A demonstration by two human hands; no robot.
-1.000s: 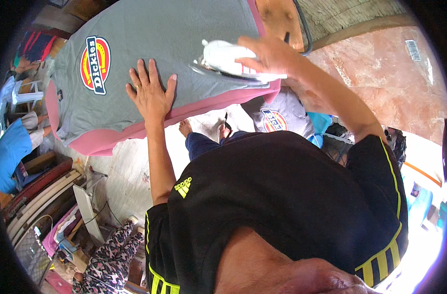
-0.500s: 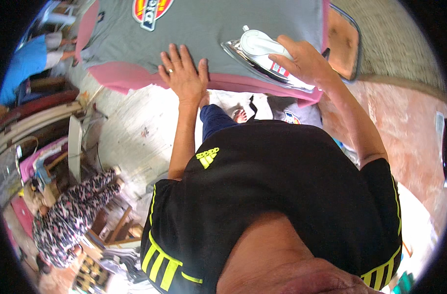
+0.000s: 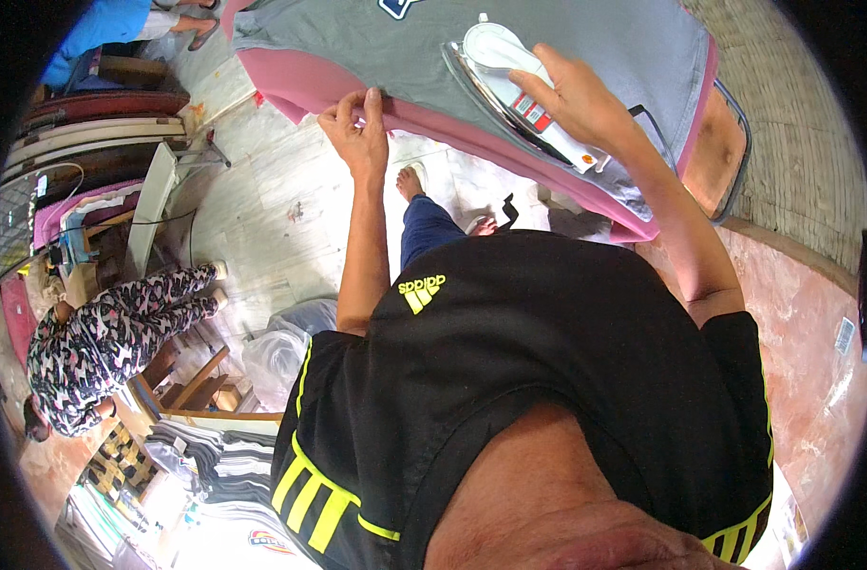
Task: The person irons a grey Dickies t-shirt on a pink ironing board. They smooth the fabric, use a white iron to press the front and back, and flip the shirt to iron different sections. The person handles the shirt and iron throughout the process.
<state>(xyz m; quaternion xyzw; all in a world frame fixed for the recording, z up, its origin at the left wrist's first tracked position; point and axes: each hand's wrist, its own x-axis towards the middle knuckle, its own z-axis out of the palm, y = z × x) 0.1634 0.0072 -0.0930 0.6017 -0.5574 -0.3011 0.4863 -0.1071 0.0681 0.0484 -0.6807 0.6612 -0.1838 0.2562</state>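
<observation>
A grey T-shirt [image 3: 386,57] with a printed patch lies over an ironing board with a pink cover [image 3: 295,76]. My right hand [image 3: 585,104] is closed round the handle of a white steam iron [image 3: 509,81]. The iron's sole rests on the shirt, near the board's near edge. At that same edge, left of the iron, my left hand [image 3: 359,138] has its fingers bent and pinches the edge of the grey cloth; the exact grip is partly hidden.
An orange-brown pad in a dark frame [image 3: 723,157] adjoins the board's right end. At the left, folded boards [image 3: 101,123] are stacked. A person in patterned clothes [image 3: 120,328] bends at lower left; another in blue [image 3: 96,38] is at upper left. Stacked garments [image 3: 234,465] lie below.
My left hand has gone from lying flat on the shirt to pinching at its near edge. The view has shifted and turned; the iron stays on the shirt in my right hand.
</observation>
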